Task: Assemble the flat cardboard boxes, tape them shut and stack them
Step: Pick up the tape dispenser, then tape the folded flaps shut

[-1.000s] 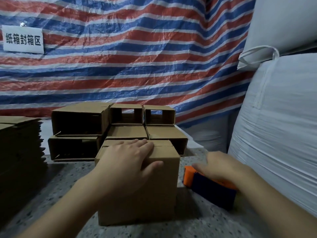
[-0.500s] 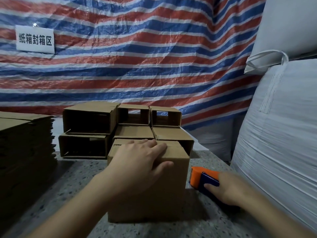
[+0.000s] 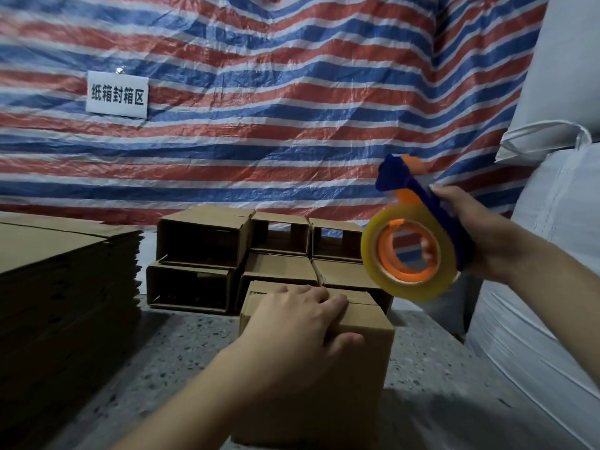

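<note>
A folded-up cardboard box (image 3: 363, 345) stands on the speckled floor (image 3: 181, 345) in front of me. My left hand (image 3: 298, 329) lies flat on its closed top flaps, fingers spread, thumb over the front edge. My right hand (image 3: 477, 235) grips the blue handle of an orange tape dispenser (image 3: 409, 254) with a roll of clear tape, held in the air above and to the right of the box. Behind the box, several assembled boxes (image 3: 201, 241) are stacked two high, their ends open.
A tall pile of flat cardboard sheets (image 3: 65, 280) fills the left side. Big white woven sacks (image 3: 545, 287) stand on the right. A striped red, white and blue tarp (image 3: 292, 92) with a white sign (image 3: 117, 95) hangs behind.
My right hand has taken the tape dispenser off the floor and lifted it up beside the box. My left hand has stayed on the box top.
</note>
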{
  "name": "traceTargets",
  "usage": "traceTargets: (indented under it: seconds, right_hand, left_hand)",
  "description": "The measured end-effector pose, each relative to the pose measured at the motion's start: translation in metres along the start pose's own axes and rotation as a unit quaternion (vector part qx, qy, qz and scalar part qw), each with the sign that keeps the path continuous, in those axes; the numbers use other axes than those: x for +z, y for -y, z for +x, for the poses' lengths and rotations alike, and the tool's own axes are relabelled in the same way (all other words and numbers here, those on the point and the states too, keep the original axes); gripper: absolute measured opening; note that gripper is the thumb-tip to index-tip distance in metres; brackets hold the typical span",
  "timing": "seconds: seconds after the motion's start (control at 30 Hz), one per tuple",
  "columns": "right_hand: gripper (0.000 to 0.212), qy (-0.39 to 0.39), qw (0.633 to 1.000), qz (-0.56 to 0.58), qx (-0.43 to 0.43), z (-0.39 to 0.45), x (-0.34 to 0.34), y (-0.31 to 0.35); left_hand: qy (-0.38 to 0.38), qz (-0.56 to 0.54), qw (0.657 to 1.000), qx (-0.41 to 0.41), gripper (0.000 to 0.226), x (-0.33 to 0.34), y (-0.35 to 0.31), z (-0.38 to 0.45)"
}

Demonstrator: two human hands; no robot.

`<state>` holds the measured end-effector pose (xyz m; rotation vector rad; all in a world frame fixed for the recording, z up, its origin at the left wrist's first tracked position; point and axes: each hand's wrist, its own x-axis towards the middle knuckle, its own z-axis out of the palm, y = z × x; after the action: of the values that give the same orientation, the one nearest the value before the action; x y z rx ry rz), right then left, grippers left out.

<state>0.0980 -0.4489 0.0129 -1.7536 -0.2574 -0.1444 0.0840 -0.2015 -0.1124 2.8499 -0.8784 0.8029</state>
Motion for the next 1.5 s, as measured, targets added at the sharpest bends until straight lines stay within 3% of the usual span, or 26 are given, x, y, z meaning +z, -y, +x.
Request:
traceTargets:
  seconds: [0.13, 0.3, 0.37, 0.43, 0.47, 0.53, 0.63, 0.67, 0.7, 0.73, 0.8, 0.9, 0.97, 1.03, 1.23, 1.5]
  right_hand:
    - [0.062, 0.104, 0.993, -0.030, 0.039, 0.014, 0.027, 0.016]
    - [0.074, 0.123, 0.978, -0.141, 0.097, 0.026, 0.044, 0.021]
    - [0.075, 0.125, 0.976, -0.145, 0.103, 0.031, 0.045, 0.020]
    - [0.075, 0.128, 0.974, -0.158, 0.104, 0.035, 0.048, 0.020]
    - [0.075, 0.132, 0.972, -0.165, 0.103, 0.035, 0.047, 0.020]
    - [0.074, 0.142, 0.971, -0.163, 0.103, 0.035, 0.047, 0.021]
    - [0.068, 0.137, 0.970, -0.162, 0.120, 0.043, 0.054, 0.020]
    - [0.059, 0.121, 0.968, -0.188, 0.113, 0.050, 0.061, 0.017]
    - [0.048, 0.094, 0.967, -0.219, 0.092, 0.056, 0.067, 0.016]
    - [0.041, 0.076, 0.966, -0.237, 0.068, 0.060, 0.068, 0.014]
    - [0.038, 0.116, 0.971, -0.200, 0.063, 0.059, 0.062, 0.014]
    - [0.068, 0.191, 0.954, -0.219, 0.079, 0.041, 0.044, 0.021]
    - [0.093, 0.199, 0.939, -0.262, 0.094, 0.045, 0.051, 0.027]
    - [0.103, 0.205, 0.938, -0.267, 0.083, 0.048, 0.056, 0.029]
    - [0.097, 0.198, 0.945, -0.248, 0.077, 0.050, 0.053, 0.026]
    - [0.088, 0.212, 0.943, -0.240, 0.090, 0.051, 0.054, 0.028]
  left_hand:
    - [0.005, 0.003, 1.000, -0.004, 0.074, -0.001, 0.001, 0.001]
    - [0.001, -0.011, 1.000, -0.029, 0.071, -0.001, 0.001, 0.003]
    - [0.015, -0.046, 0.998, -0.042, 0.071, -0.007, 0.001, 0.003]
    - [0.047, -0.156, 0.985, -0.062, 0.060, -0.015, 0.006, 0.002]
    - [0.059, -0.252, 0.963, -0.080, 0.047, -0.019, 0.011, 0.003]
    - [0.053, -0.457, 0.876, -0.145, 0.031, -0.031, 0.022, 0.006]
    - [-0.034, -0.653, 0.709, -0.265, 0.048, -0.048, 0.036, 0.015]
    - [-0.059, -0.678, 0.668, -0.300, 0.055, -0.053, 0.040, 0.020]
    - [-0.075, -0.685, 0.649, -0.322, 0.060, -0.056, 0.043, 0.024]
    - [-0.080, -0.679, 0.650, -0.331, 0.062, -0.059, 0.044, 0.028]
    - [-0.073, -0.666, 0.667, -0.325, 0.061, -0.063, 0.045, 0.032]
    - [-0.061, -0.666, 0.677, -0.308, 0.052, -0.066, 0.046, 0.035]
    - [-0.053, -0.674, 0.672, -0.303, 0.043, -0.069, 0.047, 0.036]
    - [-0.045, -0.690, 0.658, -0.299, 0.037, -0.071, 0.049, 0.035]
    - [-0.031, -0.710, 0.640, -0.292, 0.025, -0.065, 0.054, 0.032]
    - [-0.082, -0.684, 0.647, -0.327, 0.016, -0.049, 0.049, 0.028]
